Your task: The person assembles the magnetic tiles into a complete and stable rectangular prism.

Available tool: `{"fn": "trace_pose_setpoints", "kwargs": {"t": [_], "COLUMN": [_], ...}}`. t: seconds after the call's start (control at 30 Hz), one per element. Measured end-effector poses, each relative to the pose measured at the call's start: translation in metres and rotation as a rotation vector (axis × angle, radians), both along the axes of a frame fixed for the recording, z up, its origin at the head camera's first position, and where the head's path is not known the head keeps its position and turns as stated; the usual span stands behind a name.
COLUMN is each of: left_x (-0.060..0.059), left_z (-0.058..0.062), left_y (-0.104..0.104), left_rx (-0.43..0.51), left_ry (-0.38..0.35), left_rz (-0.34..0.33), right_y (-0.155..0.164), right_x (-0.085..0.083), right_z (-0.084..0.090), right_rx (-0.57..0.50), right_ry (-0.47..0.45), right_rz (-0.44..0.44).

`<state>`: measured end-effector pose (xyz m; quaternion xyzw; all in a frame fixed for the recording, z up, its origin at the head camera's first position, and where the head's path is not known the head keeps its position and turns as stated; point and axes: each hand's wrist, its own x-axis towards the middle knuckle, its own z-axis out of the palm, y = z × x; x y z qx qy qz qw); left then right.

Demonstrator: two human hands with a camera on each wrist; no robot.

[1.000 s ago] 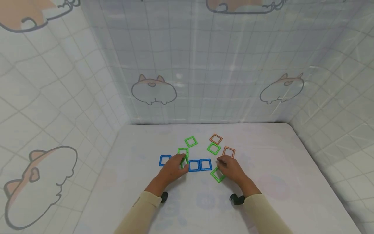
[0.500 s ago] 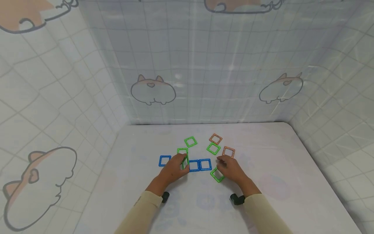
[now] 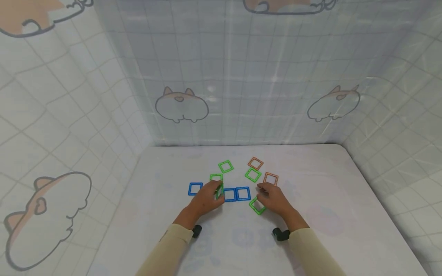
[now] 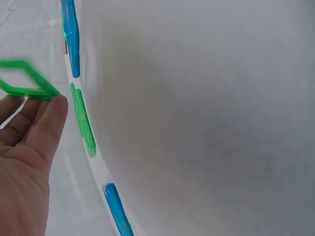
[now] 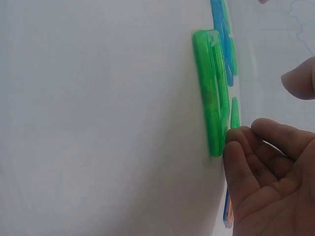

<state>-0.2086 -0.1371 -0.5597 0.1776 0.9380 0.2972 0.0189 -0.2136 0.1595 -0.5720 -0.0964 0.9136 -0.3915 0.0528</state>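
Note:
My left hand [image 3: 207, 197] pinches a green square frame [image 4: 29, 92] between thumb and fingers. In the left wrist view this frame is raised at the fingertips, above the table. In the head view it stands tilted on edge beside two joined blue square frames [image 3: 230, 201], partly hidden by the hand. A second green square frame [image 3: 216, 175] lies just behind that hand. My right hand [image 3: 274, 198] rests on the table with loosely bent fingers and nothing held. Its fingertips are close to another green square frame [image 5: 209, 93], which it partly covers in the head view.
A single blue square frame [image 3: 189, 189] lies left of the left hand. Farther back are a green frame [image 3: 221, 170], another green frame [image 3: 249, 179] and an orange frame [image 3: 251, 160]. A second orange frame [image 3: 276, 180] lies behind the right hand on the white table [image 3: 241, 249].
The left hand has shifted slightly right, and the green frame in it has turned more upright against the blue pair. The right hand and the other frames stay in place.

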Motion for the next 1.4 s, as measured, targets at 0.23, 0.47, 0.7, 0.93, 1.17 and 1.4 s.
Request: {"fn": "trace_pose_setpoints", "kwargs": {"t": [0.23, 0.47, 0.7, 0.93, 1.17, 1.4], "left_x": [-0.003, -0.004, 0.002, 0.007, 0.012, 0.016], "left_z": [-0.005, -0.006, -0.007, -0.010, -0.010, -0.004], "left_y": [0.001, 0.001, -0.007, -0.015, -0.021, -0.030], "left_rx": [0.099, 0.050, 0.023, 0.033, -0.019, 0.019], "left_ry": [-0.091, -0.099, -0.167, -0.192, -0.211, -0.252], "left_rz": [-0.016, 0.007, 0.005, 0.071, 0.040, 0.008], "right_y": [0.000, 0.000, 0.002, 0.004, 0.002, 0.003], "right_x": [0.000, -0.001, -0.003, -0.002, 0.001, 0.002], "right_z": [-0.003, -0.002, -0.005, -0.008, -0.005, -0.001], "right_rx": [-0.006, 0.012, -0.002, -0.003, 0.007, -0.005], "right_ry": [0.008, 0.036, 0.034, 0.024, 0.024, 0.020], "right_rz": [0.008, 0.003, 0.019, 0.010, 0.010, 0.011]}}
